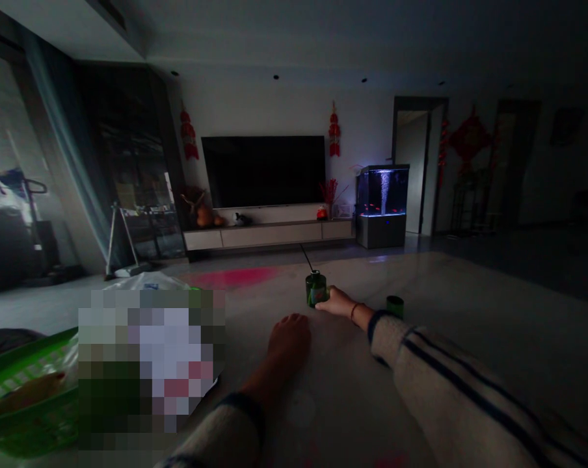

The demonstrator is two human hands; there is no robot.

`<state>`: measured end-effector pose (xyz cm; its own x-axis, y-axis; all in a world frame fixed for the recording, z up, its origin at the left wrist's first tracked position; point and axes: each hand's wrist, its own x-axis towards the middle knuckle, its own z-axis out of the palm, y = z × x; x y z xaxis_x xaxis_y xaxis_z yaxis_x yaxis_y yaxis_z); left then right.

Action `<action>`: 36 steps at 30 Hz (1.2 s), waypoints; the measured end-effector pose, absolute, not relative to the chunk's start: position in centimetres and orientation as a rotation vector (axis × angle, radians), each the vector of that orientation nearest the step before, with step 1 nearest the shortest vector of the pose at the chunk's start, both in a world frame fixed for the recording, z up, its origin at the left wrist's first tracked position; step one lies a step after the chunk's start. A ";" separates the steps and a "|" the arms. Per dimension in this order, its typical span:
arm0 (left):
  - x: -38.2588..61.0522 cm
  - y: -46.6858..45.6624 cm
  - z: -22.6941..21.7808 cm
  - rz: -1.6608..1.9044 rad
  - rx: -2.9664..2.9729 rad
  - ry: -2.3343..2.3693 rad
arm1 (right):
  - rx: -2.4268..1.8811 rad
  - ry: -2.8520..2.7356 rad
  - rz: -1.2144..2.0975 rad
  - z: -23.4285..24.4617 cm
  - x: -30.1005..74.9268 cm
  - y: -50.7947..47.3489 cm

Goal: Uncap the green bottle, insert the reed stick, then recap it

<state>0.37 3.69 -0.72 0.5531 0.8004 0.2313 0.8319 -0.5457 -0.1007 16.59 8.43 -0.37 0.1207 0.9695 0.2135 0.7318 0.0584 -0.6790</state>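
In the dim living room where I stand, a person in striped sleeves reaches across a pale table (352, 396). The right hand (335, 303) is closed around the right side of a small green bottle (315, 286), which is upright over the far middle part of the table. A thin dark stick (307, 259) slants up and left from its mouth. The left hand (290, 338) is nearer and slightly left of the bottle, palm down, apart from it; I cannot tell how its fingers close. A dark green cylinder (395, 303) is to the right, partly behind the right sleeve. A green basket (30, 426) sits near left.
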 end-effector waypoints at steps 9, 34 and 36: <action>-1.0 4.0 1.4 -0.368 -2.360 -1.390 | -1.883 -2.266 -0.236 3.4 19.6 2.1; -1.5 5.2 0.2 -0.061 -2.346 -1.469 | -1.618 -2.212 -0.277 6.6 20.5 7.1; -1.7 5.2 0.2 -0.055 -2.352 -1.455 | -1.574 -2.143 -0.185 7.4 19.6 8.6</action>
<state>-1.67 5.16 0.23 0.4652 0.8561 0.2252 0.8706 -0.3964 -0.2914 19.63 8.63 7.41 -0.2300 0.8647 0.4466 0.9285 0.3324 -0.1653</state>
